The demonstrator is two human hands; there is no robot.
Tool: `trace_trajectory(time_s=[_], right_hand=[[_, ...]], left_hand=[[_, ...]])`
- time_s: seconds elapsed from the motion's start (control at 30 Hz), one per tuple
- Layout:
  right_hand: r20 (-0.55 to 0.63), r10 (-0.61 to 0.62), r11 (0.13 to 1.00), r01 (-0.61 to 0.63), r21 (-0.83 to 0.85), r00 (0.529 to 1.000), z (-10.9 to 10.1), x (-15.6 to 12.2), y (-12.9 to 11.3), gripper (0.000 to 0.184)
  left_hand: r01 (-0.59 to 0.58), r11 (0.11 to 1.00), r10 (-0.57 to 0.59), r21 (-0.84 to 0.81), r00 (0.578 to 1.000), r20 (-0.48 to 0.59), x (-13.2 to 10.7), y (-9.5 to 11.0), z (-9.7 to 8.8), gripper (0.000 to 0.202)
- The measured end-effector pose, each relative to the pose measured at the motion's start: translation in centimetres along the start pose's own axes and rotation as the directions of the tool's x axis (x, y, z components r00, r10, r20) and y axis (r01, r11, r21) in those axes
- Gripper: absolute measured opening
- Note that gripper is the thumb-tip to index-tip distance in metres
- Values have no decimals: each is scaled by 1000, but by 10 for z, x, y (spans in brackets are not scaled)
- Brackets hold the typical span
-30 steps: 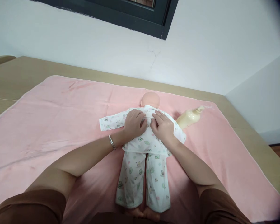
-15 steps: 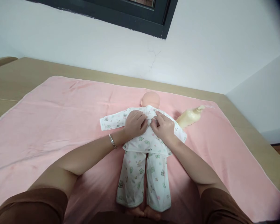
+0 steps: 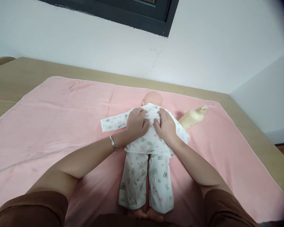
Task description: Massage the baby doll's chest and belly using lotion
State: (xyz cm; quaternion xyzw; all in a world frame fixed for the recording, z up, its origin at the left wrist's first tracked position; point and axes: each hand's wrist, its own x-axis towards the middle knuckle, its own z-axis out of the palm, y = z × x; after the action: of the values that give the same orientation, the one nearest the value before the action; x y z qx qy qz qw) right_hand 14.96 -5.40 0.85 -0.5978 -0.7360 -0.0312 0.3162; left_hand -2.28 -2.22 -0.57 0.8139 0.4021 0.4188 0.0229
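A baby doll [image 3: 153,98] lies face down, its bald head away from me and its bare feet toward me. It wears a white patterned top [image 3: 150,145] and matching trousers [image 3: 133,179]. On the left side of its upper back rests my left hand [image 3: 136,123], open, thumb apart from the fingers. My right hand [image 3: 166,125] lies opposite it on the right side, also open, with its fingers on the cloth. Between the two thumbs is a narrow gap where the fabric is slightly creased. The doll's face is hidden.
A pink blanket [image 3: 80,104] lies under the doll on a wooden table [image 3: 33,67]. To the right of the doll, a cream-coloured pump bottle [image 3: 192,118] lies on its side. Behind the table stand a white wall [image 3: 109,47] and a dark window frame [image 3: 142,23].
Both hands have slid slightly up the doll's back. The fingers, more bent before, are now laid flatter on the top. Doll and bottle stay in place.
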Motion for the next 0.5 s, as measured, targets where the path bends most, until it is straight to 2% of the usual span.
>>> trace_trajectory(time_s=[0.23,0.5], right_hand=[[63,-60,998,61,-9,996,0,3,3,45],[70,-53,999,53,2,996,2,2,5,51]], left_hand=[[18,1000,-17,-21,999,40,1,-1,1,36],[26,999,-24,-22,998,65,0,-7,6,47]])
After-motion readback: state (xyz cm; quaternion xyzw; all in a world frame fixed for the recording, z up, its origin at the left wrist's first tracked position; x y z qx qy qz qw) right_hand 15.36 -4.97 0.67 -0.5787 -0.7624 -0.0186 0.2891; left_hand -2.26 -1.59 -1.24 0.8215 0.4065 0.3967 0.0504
